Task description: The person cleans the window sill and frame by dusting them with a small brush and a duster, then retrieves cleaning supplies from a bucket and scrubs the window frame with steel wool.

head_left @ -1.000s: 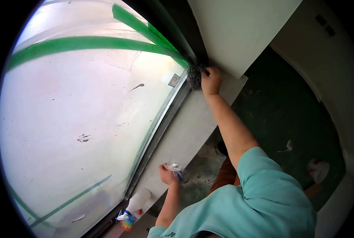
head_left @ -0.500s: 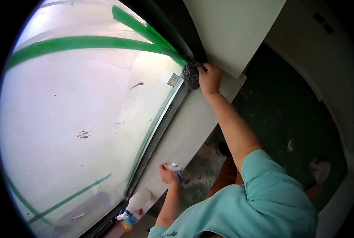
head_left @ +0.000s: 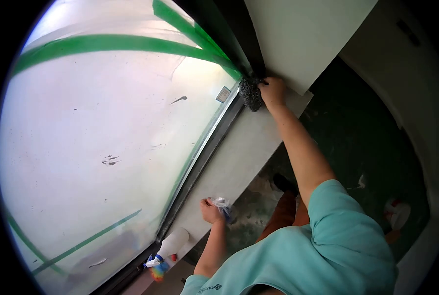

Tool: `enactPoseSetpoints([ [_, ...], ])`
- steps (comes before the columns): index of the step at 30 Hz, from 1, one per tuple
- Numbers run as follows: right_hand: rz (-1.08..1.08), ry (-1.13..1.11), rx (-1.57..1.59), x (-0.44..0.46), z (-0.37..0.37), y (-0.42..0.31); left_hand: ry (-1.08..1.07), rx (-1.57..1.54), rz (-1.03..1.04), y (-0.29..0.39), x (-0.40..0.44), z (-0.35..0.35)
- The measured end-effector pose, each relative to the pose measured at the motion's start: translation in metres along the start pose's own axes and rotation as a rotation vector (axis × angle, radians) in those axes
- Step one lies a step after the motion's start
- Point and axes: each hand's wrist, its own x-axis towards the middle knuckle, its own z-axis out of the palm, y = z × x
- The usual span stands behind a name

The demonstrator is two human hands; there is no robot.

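My right hand (head_left: 274, 92) is closed on a dark grey steel wool scourer (head_left: 251, 94). The scourer presses into the corner where the black window frame (head_left: 253, 51) meets the sill and the white wall. Lower down, my left hand (head_left: 211, 210) is closed, its fingers gripping a crumpled clear plastic bag (head_left: 221, 201) over the sill (head_left: 229, 169). Something bluish shows in or behind the bag. To the left of both hands is the window pane (head_left: 126, 118), with green tape (head_left: 116, 43) and dark smudges on it.
A white spray bottle (head_left: 175, 242) with a blue and white head lies tilted on the sill, beside a rainbow-coloured thing (head_left: 158, 273). A white, red-marked container (head_left: 399, 212) stands on the dark green floor (head_left: 347, 132). A small label (head_left: 223, 94) sticks to the glass.
The view has shifted slightly, so the window and sill appear farther right. My right hand keeps the scourer at the frame corner. My left hand still grips the plastic bag.
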Motion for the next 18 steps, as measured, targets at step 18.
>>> enactPoseSetpoints([
  [18,-0.3,-0.207,0.013,-0.137,0.065,-0.042,-0.012,-0.039,0.02,0.005,0.004,-0.005],
])
